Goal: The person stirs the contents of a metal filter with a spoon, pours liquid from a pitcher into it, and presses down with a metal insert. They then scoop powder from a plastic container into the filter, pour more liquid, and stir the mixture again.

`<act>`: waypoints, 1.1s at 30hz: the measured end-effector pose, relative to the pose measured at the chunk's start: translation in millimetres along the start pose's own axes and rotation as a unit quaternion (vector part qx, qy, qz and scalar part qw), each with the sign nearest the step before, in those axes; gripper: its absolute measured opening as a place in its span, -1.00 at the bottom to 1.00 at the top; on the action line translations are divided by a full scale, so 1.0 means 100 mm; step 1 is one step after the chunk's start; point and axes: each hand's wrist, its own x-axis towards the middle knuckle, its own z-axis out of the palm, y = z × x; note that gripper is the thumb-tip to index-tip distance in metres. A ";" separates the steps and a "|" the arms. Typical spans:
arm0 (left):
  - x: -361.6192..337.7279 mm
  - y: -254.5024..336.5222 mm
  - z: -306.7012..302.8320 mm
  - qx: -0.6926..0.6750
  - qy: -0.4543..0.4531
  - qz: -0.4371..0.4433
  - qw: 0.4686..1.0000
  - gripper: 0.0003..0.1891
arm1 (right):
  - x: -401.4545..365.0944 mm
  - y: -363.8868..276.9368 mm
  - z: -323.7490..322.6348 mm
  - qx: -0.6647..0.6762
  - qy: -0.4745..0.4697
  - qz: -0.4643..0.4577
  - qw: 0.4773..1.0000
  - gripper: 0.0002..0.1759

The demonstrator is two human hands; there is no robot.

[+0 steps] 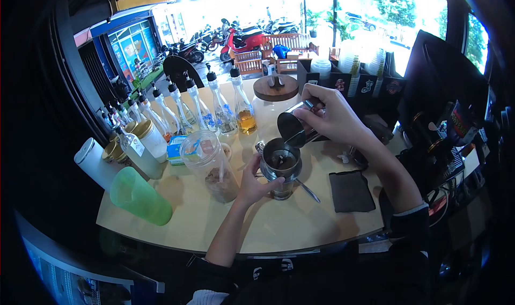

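Note:
My right hand (338,117) is closed on the handle of a small metal pitcher (290,130), raised and tipped over a metal coffee drip filter (280,172). Dark contents with a pale patch show inside the filter. It sits on top of a glass (283,192), mostly hidden beneath its wide rim. My left hand (254,186) holds the filter from the left, thumb along the front of its rim and fingers behind. A spoon handle (308,190) sticks out to the right of the glass.
Left of my left hand stands a clear jar (217,171) of brown powder, with a green cup (140,197) farther left. Pump-topped bottles (221,109) line the back edge near a wood-lidded jar (276,89). A dark folded cloth (351,191) lies at right.

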 end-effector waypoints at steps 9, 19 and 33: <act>0.00 0.02 0.00 0.000 0.000 -0.005 1.000 -0.24 | 0.05 0.03 0.04 0.011 -0.004 -0.005 1.000 -0.72; -0.01 0.04 0.00 0.005 0.001 -0.010 1.000 -0.24 | 0.10 0.01 0.07 -0.026 -0.026 -0.047 0.998 -0.74; 0.00 0.00 0.00 0.001 -0.002 -0.006 1.000 -0.22 | 0.01 -0.11 0.02 0.026 -0.001 0.007 1.000 -0.71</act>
